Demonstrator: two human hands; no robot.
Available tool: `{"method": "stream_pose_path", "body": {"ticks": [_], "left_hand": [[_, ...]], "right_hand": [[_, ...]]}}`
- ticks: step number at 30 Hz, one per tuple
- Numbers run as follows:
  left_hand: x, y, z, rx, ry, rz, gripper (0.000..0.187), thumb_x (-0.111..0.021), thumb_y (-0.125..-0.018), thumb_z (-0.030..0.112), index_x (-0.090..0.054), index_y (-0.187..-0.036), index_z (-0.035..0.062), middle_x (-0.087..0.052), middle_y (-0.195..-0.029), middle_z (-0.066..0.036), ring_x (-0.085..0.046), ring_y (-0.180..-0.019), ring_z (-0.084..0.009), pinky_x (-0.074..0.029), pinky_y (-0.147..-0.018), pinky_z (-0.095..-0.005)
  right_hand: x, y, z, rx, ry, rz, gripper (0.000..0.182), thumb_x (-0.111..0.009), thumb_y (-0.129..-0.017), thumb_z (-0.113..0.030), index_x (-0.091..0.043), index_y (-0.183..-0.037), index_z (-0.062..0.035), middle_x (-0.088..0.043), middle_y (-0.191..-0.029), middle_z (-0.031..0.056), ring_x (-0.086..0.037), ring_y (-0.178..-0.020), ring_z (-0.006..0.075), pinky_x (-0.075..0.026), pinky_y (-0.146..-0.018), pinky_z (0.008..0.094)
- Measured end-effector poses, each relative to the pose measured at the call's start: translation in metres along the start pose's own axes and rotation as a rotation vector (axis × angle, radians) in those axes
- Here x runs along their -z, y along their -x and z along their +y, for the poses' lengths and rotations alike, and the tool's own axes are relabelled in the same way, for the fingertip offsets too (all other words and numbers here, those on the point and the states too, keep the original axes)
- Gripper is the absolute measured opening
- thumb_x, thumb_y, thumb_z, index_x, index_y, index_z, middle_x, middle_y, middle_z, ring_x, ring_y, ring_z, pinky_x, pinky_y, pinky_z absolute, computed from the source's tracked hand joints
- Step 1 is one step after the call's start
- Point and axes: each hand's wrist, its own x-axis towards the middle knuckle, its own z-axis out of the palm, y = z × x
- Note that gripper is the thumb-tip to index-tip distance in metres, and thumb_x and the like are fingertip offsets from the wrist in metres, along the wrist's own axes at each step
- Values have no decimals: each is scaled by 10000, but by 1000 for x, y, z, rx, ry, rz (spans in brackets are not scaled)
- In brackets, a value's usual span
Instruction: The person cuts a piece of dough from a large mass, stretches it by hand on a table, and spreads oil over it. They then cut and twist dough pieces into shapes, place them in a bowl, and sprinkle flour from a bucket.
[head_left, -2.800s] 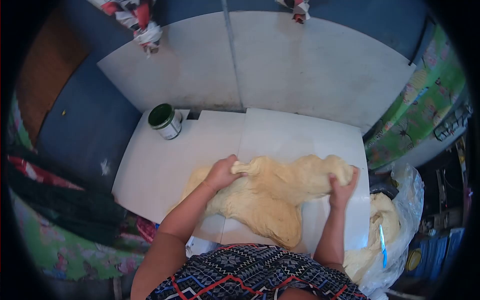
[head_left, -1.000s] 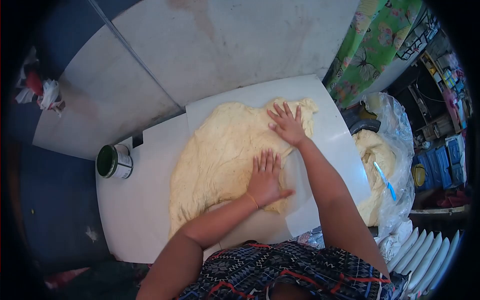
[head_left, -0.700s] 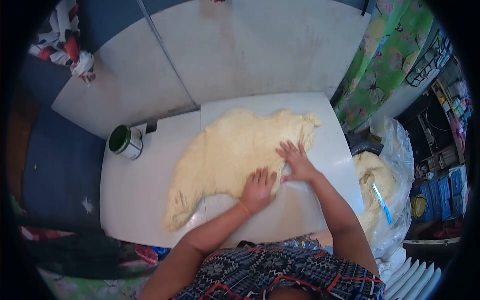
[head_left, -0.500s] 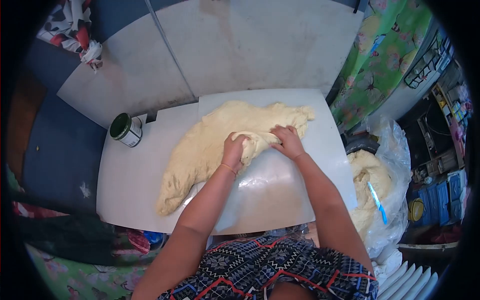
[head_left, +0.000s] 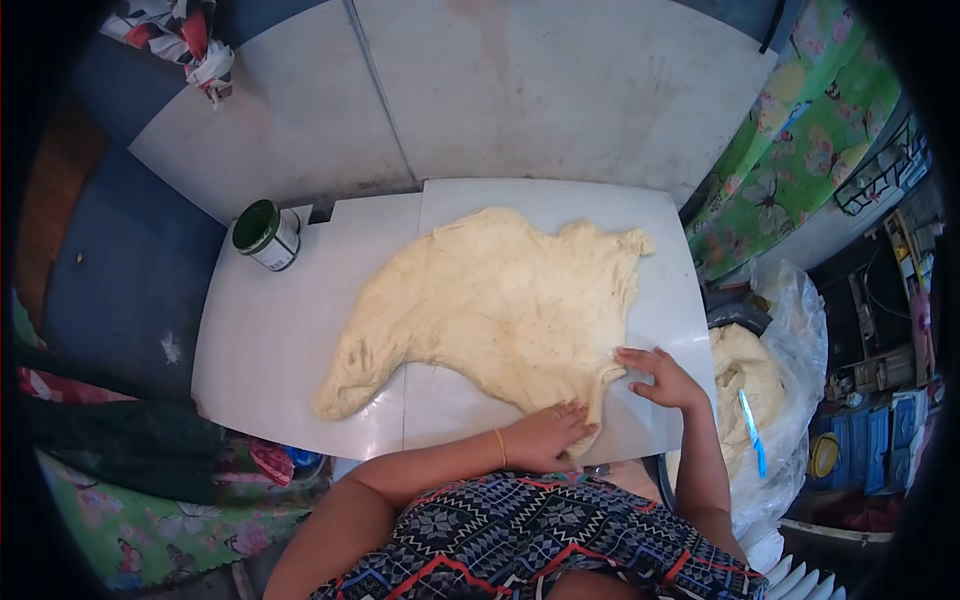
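Observation:
A large, pale yellow slab of dough [head_left: 500,300] spreads across the white tabletop, with a narrow tail at its left end. At the near edge of the table, my left hand [head_left: 545,437] has its fingers curled over a stretched flap of the dough; its thumb is hidden. My right hand [head_left: 668,382] is at the dough's right edge, fingers apart, with the fingertips at a small raised fold.
At the table's back left stands an open dark green tub [head_left: 268,236]. On the right, more dough [head_left: 742,375] lies in clear plastic [head_left: 790,400], with a blue-handled knife [head_left: 752,435] on it. A pale board [head_left: 560,100] rises behind the white table [head_left: 270,350].
The dough's right part has been unfolded and stretched toward me, reaching the near table edge. Both hands moved nearer and to the right, and the right hand's fingers spread. The view shifted slightly.

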Motion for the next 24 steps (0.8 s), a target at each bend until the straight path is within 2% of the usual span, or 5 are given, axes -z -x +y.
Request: {"method": "stream_pose_path", "body": {"ticks": [2, 7, 14, 17, 24], "left_hand": [[54, -23, 6, 370, 101, -265, 434, -566, -823, 285, -539, -1191, 57, -609, -941, -170, -600, -840, -314, -481, -715, -391], [86, -93, -102, 410, 10, 597, 258, -512, -868, 217, -604, -998, 14, -588, -972, -176, -554, -921, -351, -452, -810, -405], [52, -195, -232, 434, -701, 666, 534, -574, -842, 424, -494, -1153, -3, -570, -1096, -244, -554, -1040, -347, -449, -854, -385], [89, -208, -201, 589, -49, 196, 586, -603, -809, 472, -476, -1112, -14, -606, -998, -249, -589, -943, -377, -472, -794, -404], [147, -211, -251, 634, -133, 343, 545, -592, -814, 480, -466, -1082, 23, -612, -886, -229, -605, -844, -375, -471, -713, -431]], "right_hand": [[8, -36, 25, -141, -248, 131, 430, -593, -826, -187, -521, -1232, -66, -539, -1238, 125, -471, -1185, 243, -293, -1015, 489], [-10, -170, 37, -929, -87, 747, 565, -630, -805, -344, -465, -1253, -42, -520, -1204, 165, -485, -1092, 326, -334, -924, 517], [-26, -176, 43, -733, -34, 925, 556, -689, -748, -350, -462, -1155, -48, -537, -1156, 224, -506, -1071, 382, -379, -871, 512], [-26, -171, 49, -539, -356, 925, 446, -656, -797, -239, -428, -1122, -33, -561, -1025, 240, -557, -951, 385, -419, -793, 474], [9, -113, 87, -307, -165, 1063, 275, -621, -833, -177, -555, -1071, -56, -597, -977, 171, -594, -890, 343, -469, -777, 392]]}}
